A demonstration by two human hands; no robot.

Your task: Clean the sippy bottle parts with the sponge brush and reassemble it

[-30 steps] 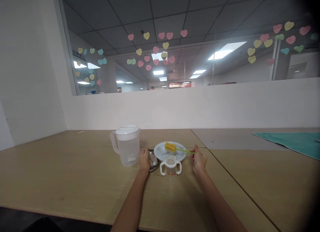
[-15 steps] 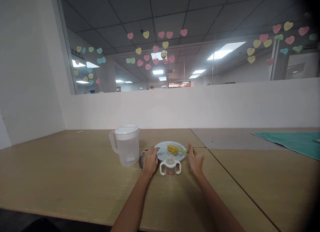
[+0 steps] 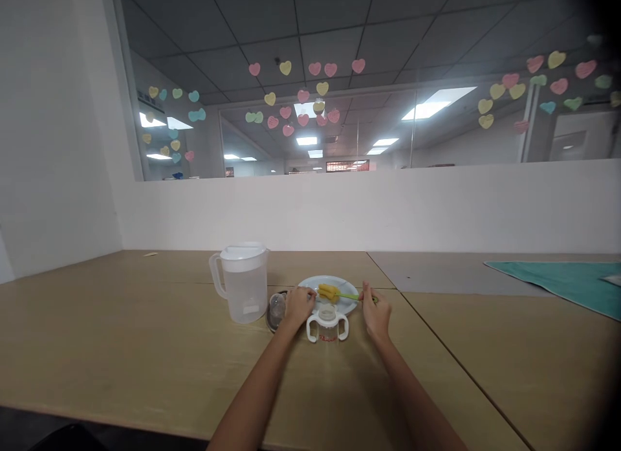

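Note:
A small clear bottle with two white handles stands on the wooden table between my hands. Behind it lies a white plate with a yellow sponge brush resting on it. My right hand is closed on the brush's green handle at the plate's right edge. My left hand rests curled at the plate's left edge, close to the sponge head; what its fingers touch is hidden. A clear dome cap sits in a small metal dish just left of that hand.
A translucent water pitcher with a white lid stands left of the dish. A teal cloth lies at the far right of the table. A low white partition with glass and paper hearts runs behind the table.
My left hand moved right from the metal dish to the plate's left edge, uncovering the dome cap. The right hand lowered the brush so the sponge lies on the plate.

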